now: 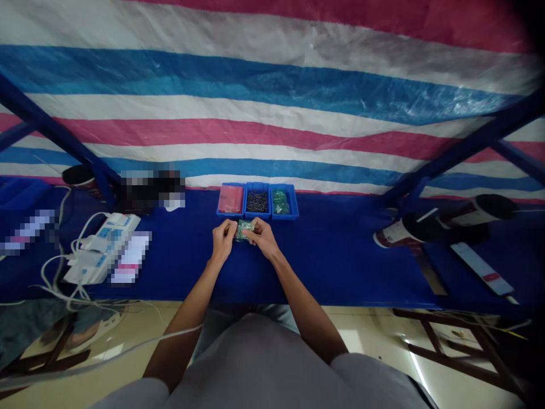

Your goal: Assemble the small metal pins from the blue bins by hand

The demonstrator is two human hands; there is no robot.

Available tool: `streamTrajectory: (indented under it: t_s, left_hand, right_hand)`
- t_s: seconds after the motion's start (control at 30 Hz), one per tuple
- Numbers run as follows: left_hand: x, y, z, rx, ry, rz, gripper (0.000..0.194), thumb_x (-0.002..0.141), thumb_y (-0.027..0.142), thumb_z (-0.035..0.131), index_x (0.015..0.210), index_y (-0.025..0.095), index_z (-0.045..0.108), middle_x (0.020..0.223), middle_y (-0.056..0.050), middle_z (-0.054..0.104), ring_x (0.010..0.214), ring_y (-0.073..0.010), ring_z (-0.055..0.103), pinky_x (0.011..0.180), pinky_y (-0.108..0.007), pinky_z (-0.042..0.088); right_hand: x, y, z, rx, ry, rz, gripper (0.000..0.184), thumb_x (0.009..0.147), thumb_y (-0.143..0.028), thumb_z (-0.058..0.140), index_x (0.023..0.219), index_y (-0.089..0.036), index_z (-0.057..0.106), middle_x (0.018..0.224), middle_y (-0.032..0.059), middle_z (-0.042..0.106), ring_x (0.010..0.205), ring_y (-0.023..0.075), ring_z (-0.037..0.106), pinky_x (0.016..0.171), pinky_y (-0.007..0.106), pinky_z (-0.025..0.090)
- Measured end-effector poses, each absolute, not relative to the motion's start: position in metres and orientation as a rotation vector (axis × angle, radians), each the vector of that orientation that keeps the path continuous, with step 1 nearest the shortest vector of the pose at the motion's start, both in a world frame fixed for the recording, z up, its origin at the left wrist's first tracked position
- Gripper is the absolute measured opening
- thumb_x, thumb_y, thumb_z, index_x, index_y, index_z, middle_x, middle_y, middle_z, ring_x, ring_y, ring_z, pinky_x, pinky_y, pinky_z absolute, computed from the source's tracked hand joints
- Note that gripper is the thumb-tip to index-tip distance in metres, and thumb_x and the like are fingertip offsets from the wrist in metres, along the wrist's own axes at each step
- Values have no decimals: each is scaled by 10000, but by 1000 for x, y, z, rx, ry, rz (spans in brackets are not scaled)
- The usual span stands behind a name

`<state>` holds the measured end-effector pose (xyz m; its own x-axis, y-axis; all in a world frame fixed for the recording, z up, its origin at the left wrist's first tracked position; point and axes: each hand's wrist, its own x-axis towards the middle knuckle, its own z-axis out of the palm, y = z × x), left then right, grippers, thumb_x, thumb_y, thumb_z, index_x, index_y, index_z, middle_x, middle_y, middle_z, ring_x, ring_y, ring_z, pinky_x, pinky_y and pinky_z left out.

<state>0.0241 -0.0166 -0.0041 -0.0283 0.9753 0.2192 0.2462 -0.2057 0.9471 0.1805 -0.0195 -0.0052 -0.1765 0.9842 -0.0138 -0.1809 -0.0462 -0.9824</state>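
Note:
My left hand point(222, 237) and my right hand point(263, 237) are together over the blue table, just in front of three small blue trays. Between them is a small see-through packet point(244, 229) with something green in it, pinched at its left end by my left fingers and at its right end by my right. What exactly lies inside is too small to tell. The left tray point(230, 215) has flat pink-red pieces point(230, 199), the middle tray point(257, 215) holds many dark screw-like parts point(257, 201), and the right tray point(284, 216) contains small green packets point(280, 200).
To the left are a white power strip point(108, 238) with tangled cables and a phone-like blurred item point(131, 257). On the right lie dark cup-like containers point(400, 230) and a phone point(482, 268). Blue frame bars point(460, 147) slant at both sides before a striped sheet point(264, 102).

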Motion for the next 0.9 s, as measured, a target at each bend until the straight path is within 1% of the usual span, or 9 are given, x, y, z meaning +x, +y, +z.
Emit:
streamTrajectory:
  t_s: [0.1,0.23,0.33,0.47,0.6,0.7,0.9]
  left_hand:
    - [25,-16,-4,1617,1304,1213,369,938,476,548,744,166,599,596,30,486,552,-109,434,550,-225,328]
    - [24,-13,-6,1634,1274,1165,414,934,481,543,665,166,557,573,31,443,542,-109,403,536,-229,307]
    - [24,-12,-8,1629,1259,1168,410,923,469,565,651,163,558,574,28,459,539,-109,408,533,-229,310]
    - [24,-13,-7,1649,1243,1143,366,928,452,565,713,159,605,605,23,512,553,-111,436,548,-226,329]
    - [24,-14,-4,1709,1188,1040,339,922,447,575,741,163,606,613,17,556,561,-117,474,563,-224,354]
    - [25,-14,-3,1712,1196,1029,352,937,447,546,732,165,593,624,8,580,581,-127,513,577,-225,376]
    - [24,-15,-3,1651,1211,1101,377,928,436,572,663,174,521,591,23,549,550,-115,491,566,-223,378]
  right_hand:
    - [181,-16,-12,-974,-1163,1444,458,727,-562,764,802,-220,469,623,-52,553,493,106,504,446,219,369]
    - [181,-20,-13,-1017,-1184,1426,459,729,-571,759,820,-226,471,652,-43,563,521,116,520,466,225,379]
    - [180,-24,-11,-1045,-1248,1384,410,788,-579,706,818,-215,519,655,-31,556,546,122,521,503,236,399]
    - [181,-25,-12,-1069,-1316,1336,401,875,-574,611,742,-199,555,625,-21,523,544,124,506,539,252,401]
    - [182,-23,-16,-1078,-1335,1295,395,897,-566,586,753,-199,557,625,-19,531,545,124,499,553,255,404]
    - [180,-23,-17,-1087,-1348,1281,399,906,-581,564,781,-202,543,650,-20,542,553,122,509,555,249,408]
    - [176,-27,-12,-1111,-1402,1281,383,953,-585,481,833,-222,506,635,-32,550,576,128,519,600,243,420]
